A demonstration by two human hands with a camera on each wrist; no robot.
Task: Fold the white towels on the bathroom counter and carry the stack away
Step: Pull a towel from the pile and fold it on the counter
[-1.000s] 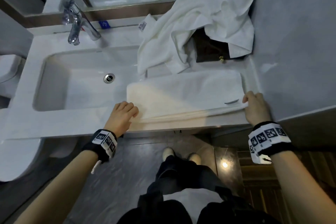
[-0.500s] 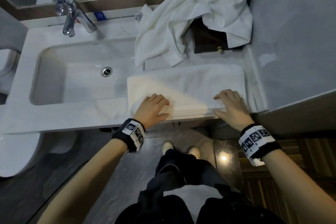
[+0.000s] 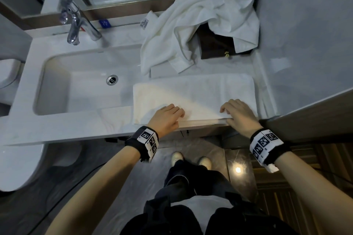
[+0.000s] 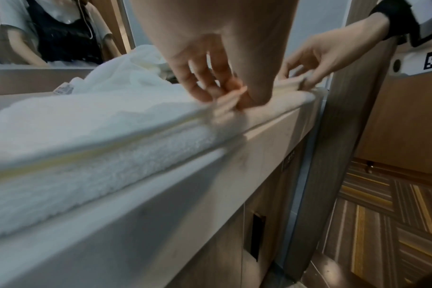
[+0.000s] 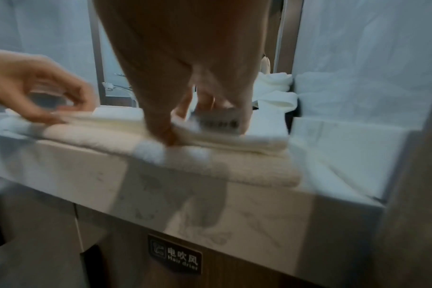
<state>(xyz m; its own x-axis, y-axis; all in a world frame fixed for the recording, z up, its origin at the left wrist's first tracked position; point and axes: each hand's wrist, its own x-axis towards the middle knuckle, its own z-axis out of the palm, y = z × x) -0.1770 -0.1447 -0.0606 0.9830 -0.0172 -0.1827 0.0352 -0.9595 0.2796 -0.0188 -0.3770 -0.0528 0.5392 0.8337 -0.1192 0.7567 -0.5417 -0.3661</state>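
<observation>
1. L hand (image 3: 165, 118): fingers on top of folded towel (image 3: 194, 97), thumb tucked at its near edge; left wrist view shows it pinching the top layers there.
2. R hand (image 3: 237, 115): same pinch further right on that near edge, fingers on top, thumb under the layers.
3. Folded towel lies flat on counter (image 3: 76, 124), along the front lip, just right of sink (image 3: 80, 86); several layers show at the edge.
4. I read it as soft, limp terry, light, not slippery. It'll sag if taken by one edge. Better to slide palms under both short ends & lift the layers together.
5. Behind it: unfolded towel (image 3: 191, 21), crumpled in back corner, draped partly over dark box (image 3: 214, 46). Looks just as floppy; take by two corners, shake out.
6. Faucet (image 3: 76, 23) at back left, well apart.
</observation>
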